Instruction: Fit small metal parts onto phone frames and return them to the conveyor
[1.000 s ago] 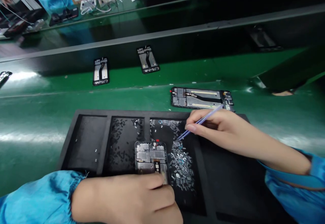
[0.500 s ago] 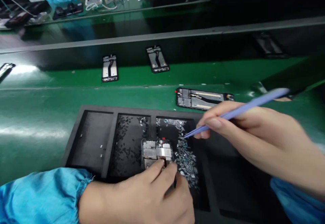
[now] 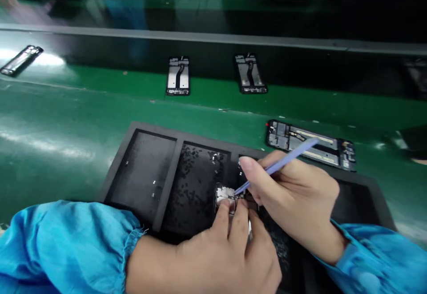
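My left hand [image 3: 238,251] grips an opened phone [image 3: 225,192] over the dark tray, its fingers lying across the phone's inner boards and hiding most of it. Purple-blue tweezers [image 3: 283,163] are pinched in my right hand [image 3: 296,200]. Their tips reach the upper part of the phone, just ahead of my left fingertips; whether a small piece sits between them I cannot tell. Under the hands, the black tray [image 3: 169,178] is split into compartments. Small dark pieces [image 3: 190,169] are scattered in one compartment, and shiny bits in another are largely covered by my hands.
Another opened phone [image 3: 310,145] lies just behind the tray on the green bench [image 3: 83,120]. Farther back are two more opened phones, one left [image 3: 178,77] and one right [image 3: 251,75], with another [image 3: 22,60] at far left. A raised ledge [image 3: 200,37] runs across behind them.
My right hand has brought the tweezers from the shiny bits in the tray to the phone under my left hand. The camera view has shifted, so the bench things sit farther right.
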A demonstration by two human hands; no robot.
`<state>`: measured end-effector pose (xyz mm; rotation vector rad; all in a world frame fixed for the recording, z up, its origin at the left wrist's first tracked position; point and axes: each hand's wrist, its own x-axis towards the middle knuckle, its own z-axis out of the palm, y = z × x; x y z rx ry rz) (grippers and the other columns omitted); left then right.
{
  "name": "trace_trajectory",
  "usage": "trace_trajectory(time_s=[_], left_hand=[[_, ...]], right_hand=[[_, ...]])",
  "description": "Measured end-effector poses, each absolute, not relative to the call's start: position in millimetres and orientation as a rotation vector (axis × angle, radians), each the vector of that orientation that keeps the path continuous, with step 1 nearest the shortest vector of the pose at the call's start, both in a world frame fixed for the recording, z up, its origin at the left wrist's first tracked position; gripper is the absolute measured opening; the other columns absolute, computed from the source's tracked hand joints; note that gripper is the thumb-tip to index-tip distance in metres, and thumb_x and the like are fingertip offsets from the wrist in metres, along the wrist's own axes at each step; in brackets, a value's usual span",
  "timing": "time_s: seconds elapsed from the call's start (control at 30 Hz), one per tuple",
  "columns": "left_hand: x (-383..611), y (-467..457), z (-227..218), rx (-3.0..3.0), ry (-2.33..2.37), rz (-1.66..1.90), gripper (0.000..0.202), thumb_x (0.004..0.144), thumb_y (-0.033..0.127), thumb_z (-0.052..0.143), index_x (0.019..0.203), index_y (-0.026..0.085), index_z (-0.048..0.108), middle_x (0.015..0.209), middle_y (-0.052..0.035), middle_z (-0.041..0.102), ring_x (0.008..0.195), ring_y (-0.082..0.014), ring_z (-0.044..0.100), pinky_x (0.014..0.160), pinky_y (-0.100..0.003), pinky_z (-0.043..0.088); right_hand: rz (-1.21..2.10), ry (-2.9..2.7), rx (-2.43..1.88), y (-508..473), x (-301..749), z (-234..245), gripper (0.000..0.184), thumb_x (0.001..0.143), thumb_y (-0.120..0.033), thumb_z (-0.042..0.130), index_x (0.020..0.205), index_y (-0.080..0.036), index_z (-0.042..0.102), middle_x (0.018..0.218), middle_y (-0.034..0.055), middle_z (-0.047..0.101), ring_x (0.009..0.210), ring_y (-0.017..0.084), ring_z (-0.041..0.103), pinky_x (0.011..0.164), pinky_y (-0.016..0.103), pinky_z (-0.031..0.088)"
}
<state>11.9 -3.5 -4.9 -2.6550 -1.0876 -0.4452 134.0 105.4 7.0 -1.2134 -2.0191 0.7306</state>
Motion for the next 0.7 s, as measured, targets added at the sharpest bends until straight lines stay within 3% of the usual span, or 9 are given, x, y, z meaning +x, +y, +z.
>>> trace_trajectory(time_s=[0.2,0.43,0.7], left_hand=[[15,-5,-12,-2.597,-1.111,-0.508,0.06,0.102,0.057,0.04,0.117,0.008,0.07,0.116,-0.0203,0.071,0.106,-0.036,0.07,0.088,-0.048,0.059],[19,-7,-17,-2.524,-1.182,-0.476,0.031,0.096,0.03,0.056,0.114,0.01,0.072,0.114,-0.0164,0.073,0.104,-0.0327,0.071,0.088,-0.044,0.061],[17,-4,-15,-2.517,-1.122,-0.438,0.03,0.099,0.029,0.055,0.111,0.007,0.072,0.107,-0.0168,0.075,0.1,-0.0308,0.074,0.084,-0.04,0.064]], right_hand=[[0.504,-2.097,-1.181,113,121,3,0.044,0.097,-0.036,0.059,0.056,-0.024,0.049,0.04,-0.0049,0.046,0.037,0.01,0.042,0.042,0.028,0.034],[0.347,-2.184,-1.117,113,122,2,0.04,0.096,-0.032,0.058,0.057,-0.024,0.051,0.04,-0.0046,0.046,0.037,0.01,0.041,0.042,0.028,0.033],[0.58,-2.329,-0.944,125,126,0,0.049,0.094,-0.052,0.058,0.054,-0.024,0.054,0.044,-0.0013,0.056,0.039,0.012,0.05,0.042,0.028,0.035]])
